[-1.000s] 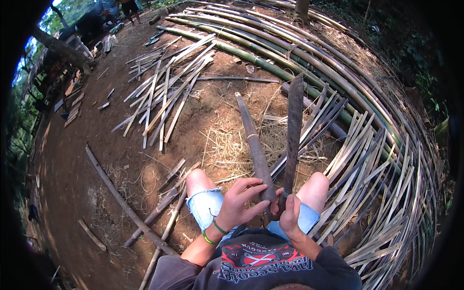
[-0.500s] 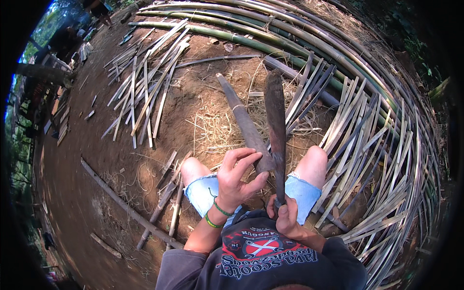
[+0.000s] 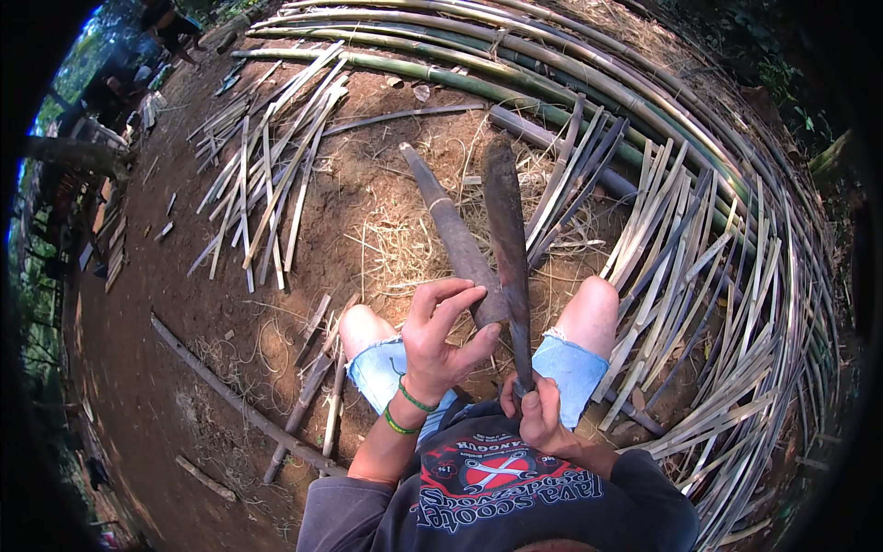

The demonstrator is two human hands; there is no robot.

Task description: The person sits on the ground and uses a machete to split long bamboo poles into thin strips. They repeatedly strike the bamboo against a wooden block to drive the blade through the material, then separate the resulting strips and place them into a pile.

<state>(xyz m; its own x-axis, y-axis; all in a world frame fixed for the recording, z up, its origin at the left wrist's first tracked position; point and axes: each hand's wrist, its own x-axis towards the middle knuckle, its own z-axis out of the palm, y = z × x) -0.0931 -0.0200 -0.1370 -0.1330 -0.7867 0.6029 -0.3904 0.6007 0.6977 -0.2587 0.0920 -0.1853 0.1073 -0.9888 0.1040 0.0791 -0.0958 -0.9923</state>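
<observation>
My left hand (image 3: 441,336), with green bands at its wrist, pinches the near end of a dark bamboo piece (image 3: 452,230) between thumb and fingers. The piece points away from me, slightly to the left, and has a pale ring partway along and a narrower far end. In my right hand (image 3: 540,411) is a machete with a broad dark blade (image 3: 508,216). My fingers are closed round its near end, largely hiding the handle. The blade points away from me, close along the right side of the bamboo; whether the edge touches it I cannot tell.
Split bamboo strips (image 3: 681,267) lie heaped at the right, with more strips (image 3: 276,175) at the far left. Long green poles (image 3: 423,69) cross the back. Shavings (image 3: 395,244) cover the ground ahead. Sticks (image 3: 235,400) lie at the left. Another person's legs (image 3: 175,37) show far left.
The view has shifted slightly, so most things appear a little further left. Both hands keep their holds, and the machete and bamboo piece stay in nearly the same position against each other.
</observation>
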